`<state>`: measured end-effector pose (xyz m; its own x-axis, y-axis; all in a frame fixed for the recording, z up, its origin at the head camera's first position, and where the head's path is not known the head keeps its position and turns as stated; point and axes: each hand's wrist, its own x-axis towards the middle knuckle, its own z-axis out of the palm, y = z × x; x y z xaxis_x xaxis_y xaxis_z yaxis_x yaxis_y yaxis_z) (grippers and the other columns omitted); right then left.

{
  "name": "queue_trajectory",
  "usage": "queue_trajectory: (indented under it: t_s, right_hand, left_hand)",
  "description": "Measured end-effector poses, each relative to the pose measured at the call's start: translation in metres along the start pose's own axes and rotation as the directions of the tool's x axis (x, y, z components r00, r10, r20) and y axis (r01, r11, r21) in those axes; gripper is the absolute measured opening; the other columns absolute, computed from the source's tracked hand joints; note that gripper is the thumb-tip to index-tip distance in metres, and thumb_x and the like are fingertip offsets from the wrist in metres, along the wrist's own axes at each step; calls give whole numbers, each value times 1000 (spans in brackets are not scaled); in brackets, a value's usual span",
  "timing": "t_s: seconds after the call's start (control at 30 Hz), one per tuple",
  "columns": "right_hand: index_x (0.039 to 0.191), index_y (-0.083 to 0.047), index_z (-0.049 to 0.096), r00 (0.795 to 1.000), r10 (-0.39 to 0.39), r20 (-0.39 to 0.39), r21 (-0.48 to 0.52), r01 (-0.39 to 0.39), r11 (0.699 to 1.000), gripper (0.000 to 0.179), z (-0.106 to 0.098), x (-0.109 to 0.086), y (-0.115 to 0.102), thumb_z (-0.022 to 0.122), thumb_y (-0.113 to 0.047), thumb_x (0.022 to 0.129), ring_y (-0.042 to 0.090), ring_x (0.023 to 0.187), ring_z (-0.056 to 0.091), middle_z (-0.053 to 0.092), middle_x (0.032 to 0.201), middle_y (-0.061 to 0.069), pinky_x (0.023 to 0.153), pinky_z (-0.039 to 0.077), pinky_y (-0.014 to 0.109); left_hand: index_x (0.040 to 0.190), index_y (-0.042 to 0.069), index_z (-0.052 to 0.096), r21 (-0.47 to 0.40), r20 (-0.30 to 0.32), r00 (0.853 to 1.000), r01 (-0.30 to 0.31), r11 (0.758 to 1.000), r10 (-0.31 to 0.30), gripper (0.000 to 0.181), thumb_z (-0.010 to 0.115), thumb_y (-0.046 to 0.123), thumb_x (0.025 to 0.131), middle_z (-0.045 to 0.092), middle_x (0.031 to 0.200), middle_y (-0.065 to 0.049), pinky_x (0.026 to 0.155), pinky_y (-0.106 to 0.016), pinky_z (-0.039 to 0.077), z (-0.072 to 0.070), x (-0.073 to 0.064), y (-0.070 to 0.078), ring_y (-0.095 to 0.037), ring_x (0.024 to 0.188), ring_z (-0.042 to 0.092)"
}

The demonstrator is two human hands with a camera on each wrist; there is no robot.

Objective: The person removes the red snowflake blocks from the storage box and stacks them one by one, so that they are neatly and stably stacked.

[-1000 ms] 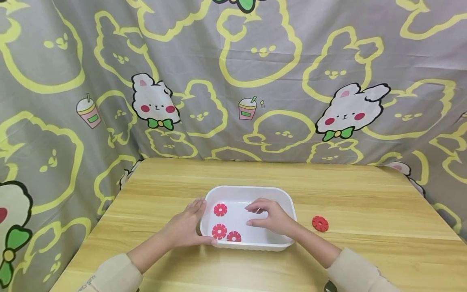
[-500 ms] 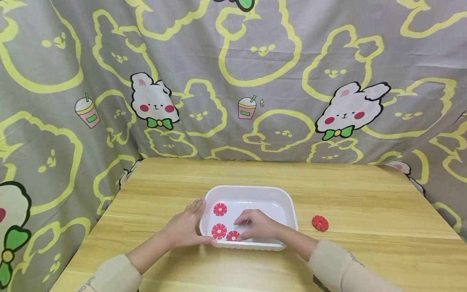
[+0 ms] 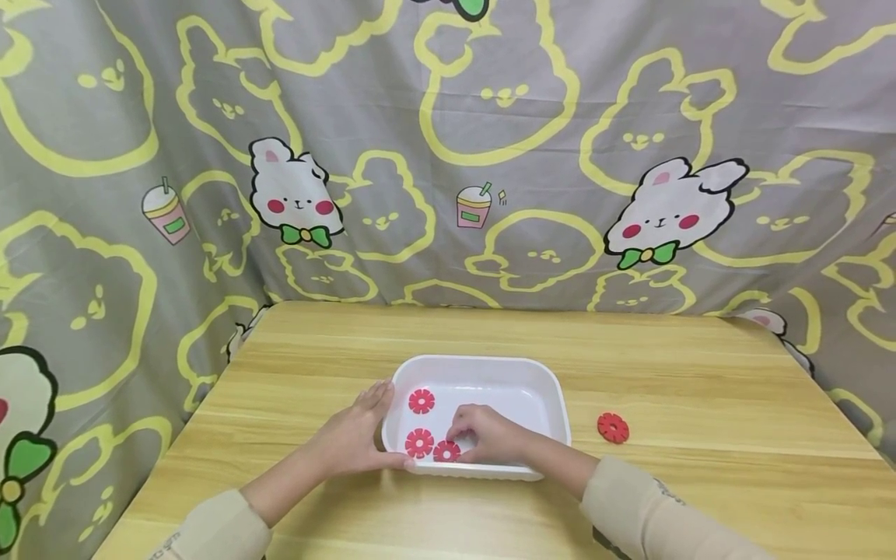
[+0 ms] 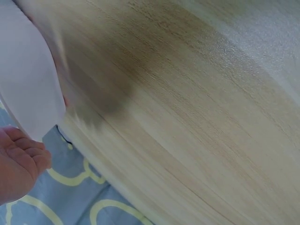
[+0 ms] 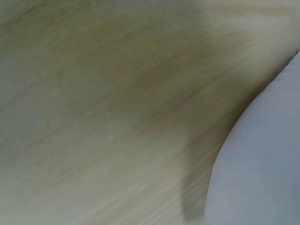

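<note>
Taking the middle of the white tub (image 3: 490,373) as our clock, twelve toward the patterned curtain (image 3: 392,78), we start between eight and nine with the left hand (image 3: 360,435). Its grip is spread, fingers along the outside of the wall and thumb reaching to the near rim. The tub looks light, stiff and smooth to us, so it would probably slide on the tabletop (image 3: 336,334) unsteadied; walls and rim seem the places to hold it.

Inside, we see the far disc (image 3: 416,403) between nine and ten, and the corner disc (image 3: 414,444) at about eight. Just beside that, toward half past seven, is the third disc (image 3: 442,449), close to the near wall. All three are red, with notched edges and a small central hole. We judge them light, firm and hard to break, but thin enough that fingertips may skid before getting under; the notched edge looks best for a pinch.

The right hand (image 3: 490,434) reaches in from about four, fingers bent and thumb low at the third disc's right side. We cannot tell whether its grip pinches that disc or only meets it; the right wrist view does not show the fingertips.

At three, outside the tub, the loose disc (image 3: 607,428) lies on the tabletop, well apart from the left hand.
</note>
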<state>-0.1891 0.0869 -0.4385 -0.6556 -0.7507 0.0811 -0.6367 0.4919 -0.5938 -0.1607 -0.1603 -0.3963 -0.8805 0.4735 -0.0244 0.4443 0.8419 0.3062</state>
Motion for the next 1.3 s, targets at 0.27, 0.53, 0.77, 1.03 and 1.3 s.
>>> queue_trajectory:
  t_s: [0.27,0.53,0.77,1.03,1.3]
  right_hand:
    - [91,-3,73,999,33,-7,0,-33,999,23,-1,1,-3,79,-11,71,4,76,51,63,85,3,71,47,15]
    - [89,-5,72,997,83,3,16,-83,996,21,-3,1,-3,79,-12,71,3,75,49,62,85,0,70,46,15]
    - [89,-4,72,994,106,-33,46,-104,993,22,-4,-2,-3,79,-13,71,3,75,49,63,84,0,70,47,16]
    - [89,-3,71,988,79,-129,21,-77,997,21,-10,-5,0,78,-8,70,9,79,55,65,83,1,74,50,20]
    - [92,-5,71,978,55,-201,42,-48,998,20,-18,-12,-5,75,-9,73,13,85,58,65,87,0,80,53,24]
  left_hand:
    - [141,-8,29,-1,-6,1000,2,1000,-2,114,65,70,66,29,147,-27,104,-52,38,0,0,0,-42,136,30]
    - [141,-8,30,-5,0,1000,10,1000,-10,114,65,70,66,29,147,-26,103,-53,39,0,0,0,-42,135,31]
    - [141,-8,30,-12,0,1000,8,1000,-8,114,65,70,66,30,147,-26,102,-53,40,0,0,0,-42,135,31]
    - [141,-8,28,-12,-7,1000,7,1000,-7,115,66,70,65,30,147,-27,101,-54,41,1,1,-1,-43,135,31]
    - [142,-7,27,-18,3,1000,15,1000,-15,116,66,70,65,29,148,-26,102,-54,39,0,0,0,-42,136,29]
